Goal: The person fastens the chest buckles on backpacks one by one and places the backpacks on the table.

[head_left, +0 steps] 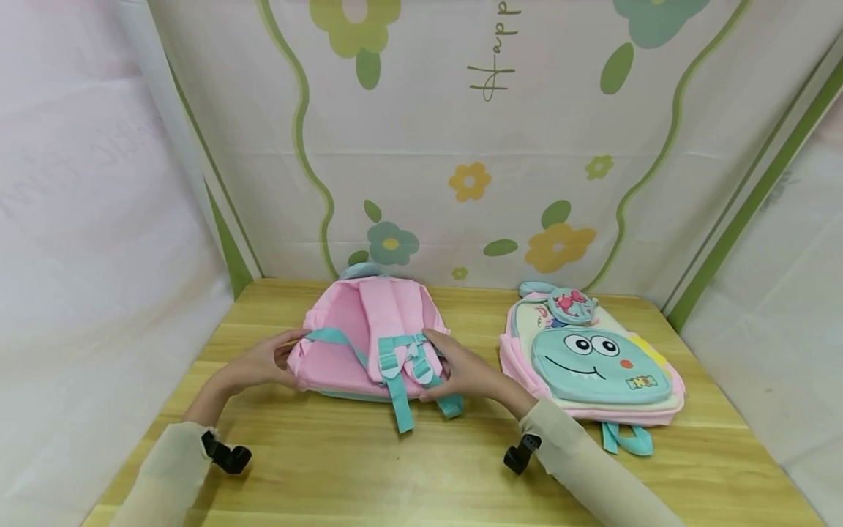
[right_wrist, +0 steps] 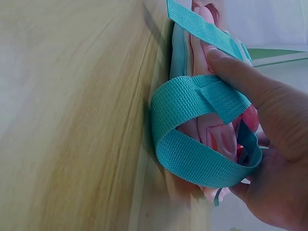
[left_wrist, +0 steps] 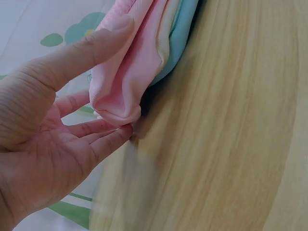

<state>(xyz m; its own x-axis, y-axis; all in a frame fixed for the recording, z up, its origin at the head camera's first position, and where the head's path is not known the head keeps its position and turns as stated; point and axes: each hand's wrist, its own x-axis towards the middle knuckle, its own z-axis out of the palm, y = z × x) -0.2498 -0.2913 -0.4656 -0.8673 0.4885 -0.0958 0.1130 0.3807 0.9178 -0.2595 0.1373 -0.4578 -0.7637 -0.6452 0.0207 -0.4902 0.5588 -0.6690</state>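
A pink backpack (head_left: 339, 311) lies back side up on the table, its shoulder straps and teal webbing (head_left: 399, 404) on top. My left hand (head_left: 262, 364) grips its left lower corner. In the left wrist view the thumb rests over the pink side (left_wrist: 139, 72) and the fingers curl beneath the corner. My right hand (head_left: 466, 368) holds the right side, thumb at the near edge. In the right wrist view a loop of teal strap (right_wrist: 197, 166) hangs beside the right hand (right_wrist: 284, 144), whose far fingers are partly hidden behind the bag.
A second backpack (head_left: 599, 362) lies face up on the right, with a teal smiling-face pocket and a small round pouch (head_left: 571, 306). The wooden table (head_left: 369, 476) meets a flower-printed cloth (head_left: 408, 124) at the back, with pale cloth on both sides.
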